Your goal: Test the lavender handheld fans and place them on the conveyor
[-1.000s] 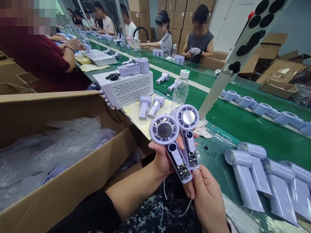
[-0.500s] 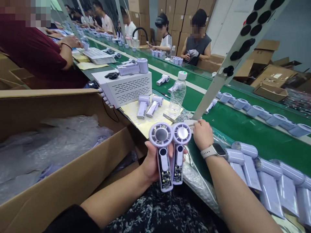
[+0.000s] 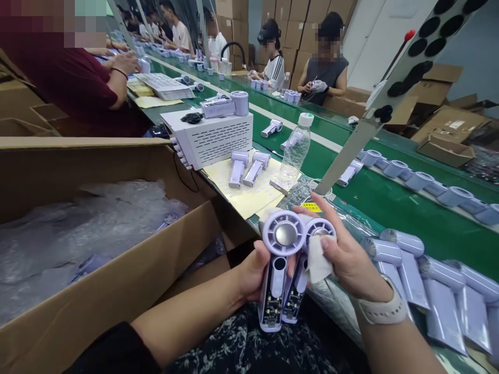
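Note:
My left hand (image 3: 251,272) is closed around two lilac handheld fans side by side over my lap, round heads up. The nearer fan (image 3: 277,278) has its round grille and silver centre in full view, with bare circuit board showing low in its handle. Partly behind it, the other fan (image 3: 295,296) tilts to the right. My right hand (image 3: 353,259), a watch strap on its wrist, pinches a small white wipe (image 3: 319,264) at that second fan's head, covering part of its grille. Its index finger stretches out beyond the head.
A cardboard box (image 3: 117,280) with clear plastic bags stands at left. Ahead are a white slotted metal box (image 3: 218,137), a plastic bottle (image 3: 297,150) and two more fans on yellow paper (image 3: 222,176). Wrapped fans (image 3: 444,301) lie at right beside the green conveyor (image 3: 397,208). Several people sit along it.
My right hand has come back from the table edge by the slanted post to the right fan, now with a white wipe. The fans have shifted slightly right and down.

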Action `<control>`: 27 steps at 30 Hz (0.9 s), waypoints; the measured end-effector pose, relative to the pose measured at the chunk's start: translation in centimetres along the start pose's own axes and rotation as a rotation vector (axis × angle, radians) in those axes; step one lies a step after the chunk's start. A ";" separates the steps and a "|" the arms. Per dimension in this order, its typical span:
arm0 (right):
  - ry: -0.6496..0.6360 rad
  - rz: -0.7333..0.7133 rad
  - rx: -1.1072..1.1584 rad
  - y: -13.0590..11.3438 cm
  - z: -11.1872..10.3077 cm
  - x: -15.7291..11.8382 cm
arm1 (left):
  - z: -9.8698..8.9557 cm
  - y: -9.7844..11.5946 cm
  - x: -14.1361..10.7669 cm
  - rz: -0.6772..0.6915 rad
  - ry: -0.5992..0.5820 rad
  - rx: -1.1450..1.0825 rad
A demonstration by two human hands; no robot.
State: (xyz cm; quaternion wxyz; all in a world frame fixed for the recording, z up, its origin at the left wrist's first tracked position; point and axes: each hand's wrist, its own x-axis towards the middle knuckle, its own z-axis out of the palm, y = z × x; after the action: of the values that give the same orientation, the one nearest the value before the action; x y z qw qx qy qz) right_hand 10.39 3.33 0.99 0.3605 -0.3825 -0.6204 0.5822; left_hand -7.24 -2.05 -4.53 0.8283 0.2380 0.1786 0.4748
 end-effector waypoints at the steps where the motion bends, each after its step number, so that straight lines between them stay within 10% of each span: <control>1: 0.034 0.079 0.071 0.2 0.6 -0.2 | 0.1 -0.2 0.1 -0.012 -0.005 0.004; 7: 0.182 0.157 0.063 -0.6 2.3 0.0 | 0.8 0.7 0.1 -0.009 0.002 -0.051; 15: 0.178 -0.172 -0.648 -2.3 -2.8 3.3 | -0.2 1.3 -0.2 -0.089 0.006 -0.210; 22: -0.624 -0.061 -0.200 -3.1 -3.3 5.5 | -0.6 0.3 -0.1 -0.342 -0.164 -0.237; 27: -0.689 0.134 -0.224 -2.8 -2.2 5.7 | -1.5 0.4 -0.2 -0.425 -0.088 -0.170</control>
State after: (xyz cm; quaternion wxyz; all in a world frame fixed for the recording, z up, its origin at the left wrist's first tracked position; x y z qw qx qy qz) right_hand 9.67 9.33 3.89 0.0475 -0.2407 -0.7388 0.6277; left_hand -8.37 -1.76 -5.54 0.9336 0.1450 0.1479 0.2924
